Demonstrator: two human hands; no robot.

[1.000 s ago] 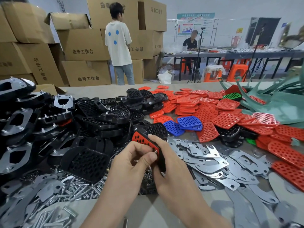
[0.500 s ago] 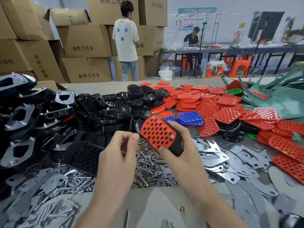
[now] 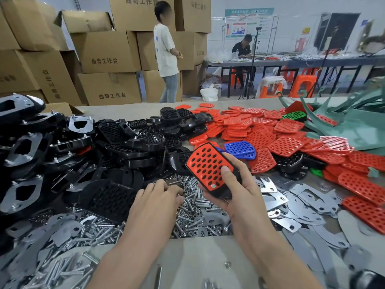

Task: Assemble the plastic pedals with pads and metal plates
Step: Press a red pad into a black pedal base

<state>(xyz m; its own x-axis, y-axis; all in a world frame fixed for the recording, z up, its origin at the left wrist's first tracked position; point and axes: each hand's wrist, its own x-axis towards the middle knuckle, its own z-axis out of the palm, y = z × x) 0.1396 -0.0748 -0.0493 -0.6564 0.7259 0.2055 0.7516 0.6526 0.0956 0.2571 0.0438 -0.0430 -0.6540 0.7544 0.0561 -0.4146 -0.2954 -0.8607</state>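
Down goes the left hand (image 3: 156, 202) from mid-air into the nuts and bolts (image 3: 194, 209), fingers bent, any catch impossible to tell. Right hand (image 3: 236, 197) grips the red-padded black pedal (image 3: 205, 163) just above that pile, thumb on top; metal plates (image 3: 295, 207) lie to its right.

The worktable (image 3: 187, 253) is viewed closely from head height at its near edge, facing forward and down, with cardboard boxes (image 3: 108, 51) beyond it.

Bright, even indoor light, soft shadows, wide-angle bending at edges, corners slightly blurred.
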